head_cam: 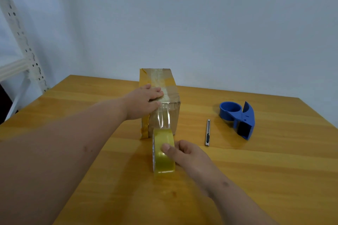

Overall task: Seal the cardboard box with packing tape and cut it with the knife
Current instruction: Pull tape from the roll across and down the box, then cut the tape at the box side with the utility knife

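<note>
While the right hand point(184, 153) holds the tape roll point(163, 151), the knife point(207, 132) lies beside the dispenser point(237, 118).

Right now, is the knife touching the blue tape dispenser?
Apart. The head view shows the knife lying alone on the table, with bare wood plainly visible between it and the blue tape dispenser.

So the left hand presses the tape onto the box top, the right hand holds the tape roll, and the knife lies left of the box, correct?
Not quite. In the head view the utility knife lies to the right of the cardboard box, between it and the blue tape dispenser. The left hand and the right hand on the tape roll are as stated.
</note>
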Motion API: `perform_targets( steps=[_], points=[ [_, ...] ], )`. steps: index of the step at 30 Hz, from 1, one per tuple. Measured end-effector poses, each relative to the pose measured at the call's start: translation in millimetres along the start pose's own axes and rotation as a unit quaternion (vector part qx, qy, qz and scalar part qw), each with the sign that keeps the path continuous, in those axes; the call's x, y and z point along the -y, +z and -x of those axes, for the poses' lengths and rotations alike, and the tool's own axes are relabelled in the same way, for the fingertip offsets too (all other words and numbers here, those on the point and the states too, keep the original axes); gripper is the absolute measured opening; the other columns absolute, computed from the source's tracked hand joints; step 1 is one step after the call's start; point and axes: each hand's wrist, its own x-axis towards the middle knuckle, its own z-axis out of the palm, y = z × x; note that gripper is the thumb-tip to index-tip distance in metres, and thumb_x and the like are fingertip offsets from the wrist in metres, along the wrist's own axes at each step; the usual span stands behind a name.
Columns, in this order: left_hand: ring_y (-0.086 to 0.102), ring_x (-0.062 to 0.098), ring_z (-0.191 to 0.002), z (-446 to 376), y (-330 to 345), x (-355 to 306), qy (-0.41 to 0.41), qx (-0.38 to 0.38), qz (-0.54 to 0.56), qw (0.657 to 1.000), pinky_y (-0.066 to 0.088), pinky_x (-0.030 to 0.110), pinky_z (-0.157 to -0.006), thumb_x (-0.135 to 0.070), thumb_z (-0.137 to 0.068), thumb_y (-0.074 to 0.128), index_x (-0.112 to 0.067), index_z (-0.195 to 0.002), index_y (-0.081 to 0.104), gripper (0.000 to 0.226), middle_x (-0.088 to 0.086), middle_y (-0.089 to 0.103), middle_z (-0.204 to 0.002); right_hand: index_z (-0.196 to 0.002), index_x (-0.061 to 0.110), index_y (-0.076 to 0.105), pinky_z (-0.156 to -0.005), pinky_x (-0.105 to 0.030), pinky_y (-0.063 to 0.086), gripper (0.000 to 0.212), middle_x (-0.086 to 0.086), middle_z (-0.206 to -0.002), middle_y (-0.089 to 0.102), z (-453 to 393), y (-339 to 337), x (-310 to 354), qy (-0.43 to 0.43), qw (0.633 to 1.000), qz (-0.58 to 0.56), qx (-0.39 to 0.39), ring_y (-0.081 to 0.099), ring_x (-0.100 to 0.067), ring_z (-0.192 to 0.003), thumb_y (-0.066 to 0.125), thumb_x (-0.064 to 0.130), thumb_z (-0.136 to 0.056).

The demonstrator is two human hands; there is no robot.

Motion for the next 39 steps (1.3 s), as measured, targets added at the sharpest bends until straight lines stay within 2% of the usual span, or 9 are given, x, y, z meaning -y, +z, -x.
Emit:
perform_targets(
  steps=[4, 7, 10, 14, 18, 23, 27, 32, 39],
  points=[
    [0.005, 0.013, -0.148, -1, 4, 3, 0.009, -0.015, 0.007, 1.0, 0.008, 0.034, -0.119, -0.033, -0.097, 0.041, -0.025, -0.147, 0.031, 0.052, -0.01, 0.02, -0.159, -0.088, 0.012, 0.069, -0.089, -0.044, 0.049, 0.049, -0.009, -0.088, 0.073, -14, -29, -11, 0.027, 0.996, 0.0, -0.089, 0.066, -0.029, -0.092, 0.053, 0.058, -0.084],
    [0.004, 0.014, -0.148, -1, 5, 4, 0.017, -0.019, 0.007, 1.0, 0.008, 0.035, -0.119, -0.033, -0.096, 0.042, -0.024, -0.147, 0.03, 0.053, -0.009, 0.021, -0.159, -0.099, 0.014, 0.062, -0.078, -0.037, 0.051, 0.037, -0.002, -0.088, 0.065, -42, -53, -24, 0.074, 0.969, 0.157, -0.178, 0.061, -0.02, -0.084, 0.047, 0.047, -0.094],
    [0.004, 0.014, -0.148, -2, 5, 5, 0.019, -0.015, 0.005, 1.0, 0.007, 0.035, -0.119, -0.034, -0.097, 0.04, -0.025, -0.147, 0.029, 0.052, -0.009, 0.019, -0.159, -0.104, 0.015, 0.057, -0.081, -0.043, 0.053, 0.041, -0.001, -0.087, 0.059, -67, -66, -34, 0.122, 0.926, 0.282, -0.221, 0.059, -0.021, -0.082, 0.043, 0.052, -0.093],
    [0.002, 0.012, -0.148, -1, 6, 7, 0.02, -0.012, -0.012, 1.0, 0.009, 0.036, -0.119, -0.044, -0.088, 0.054, -0.026, -0.147, 0.026, 0.068, -0.012, 0.017, -0.159, -0.111, 0.014, 0.055, -0.084, -0.045, 0.052, 0.049, -0.003, -0.099, 0.057, -89, -67, -37, 0.167, 0.893, 0.355, -0.22, 0.059, -0.024, -0.089, 0.045, 0.057, -0.089],
    [-0.003, 0.013, -0.148, 2, 6, 7, 0.024, 0.015, -0.05, 0.998, 0.007, 0.037, -0.119, -0.062, -0.066, 0.069, -0.025, -0.15, 0.018, 0.105, -0.013, 0.011, -0.16, -0.088, 0.015, 0.053, -0.067, -0.035, 0.05, 0.013, -0.003, -0.083, 0.055, -94, -69, -31, 0.18, 0.895, 0.353, -0.203, 0.055, -0.019, -0.072, 0.051, 0.027, -0.093],
    [-0.011, 0.012, -0.147, 3, 5, 6, 0.017, 0.039, -0.069, 0.997, 0.003, 0.038, -0.121, -0.072, -0.052, 0.069, -0.024, -0.151, 0.011, 0.125, -0.013, 0.004, -0.161, -0.085, 0.011, 0.05, -0.064, -0.033, 0.049, 0.006, -0.006, -0.085, 0.055, -87, -80, -34, 0.192, 0.902, 0.325, -0.211, 0.056, -0.021, -0.074, 0.05, 0.011, -0.091],
    [-0.012, 0.013, -0.147, 2, 6, 8, 0.012, 0.04, -0.064, 0.997, 0.004, 0.041, -0.121, -0.074, -0.048, 0.069, -0.024, -0.151, 0.01, 0.128, -0.014, 0.003, -0.161, -0.104, 0.008, 0.046, -0.052, -0.03, 0.042, 0.009, -0.011, -0.09, 0.059, -73, -88, -31, 0.123, 0.925, 0.244, -0.265, 0.058, -0.022, -0.072, 0.048, 0.009, -0.095],
    [-0.012, 0.012, -0.147, 2, 7, 9, 0.011, 0.038, -0.055, 0.998, 0.005, 0.041, -0.121, -0.073, -0.05, 0.07, -0.025, -0.151, 0.011, 0.126, -0.015, 0.003, -0.161, -0.099, 0.023, 0.048, -0.055, -0.029, 0.045, 0.002, -0.007, -0.078, 0.066, -29, -79, 7, -0.12, 0.956, 0.17, -0.209, 0.058, -0.016, -0.066, 0.047, 0.023, -0.098],
    [-0.012, 0.012, -0.147, 2, 7, 10, 0.013, 0.037, -0.056, 0.998, 0.005, 0.042, -0.121, -0.072, -0.051, 0.071, -0.025, -0.151, 0.011, 0.125, -0.015, 0.002, -0.16, -0.095, 0.027, 0.054, -0.052, -0.032, 0.043, 0.011, 0.006, -0.064, 0.054, -12, -64, 35, -0.238, 0.879, 0.387, -0.145, 0.05, -0.013, -0.058, 0.043, 0.03, -0.098]
  ],
)
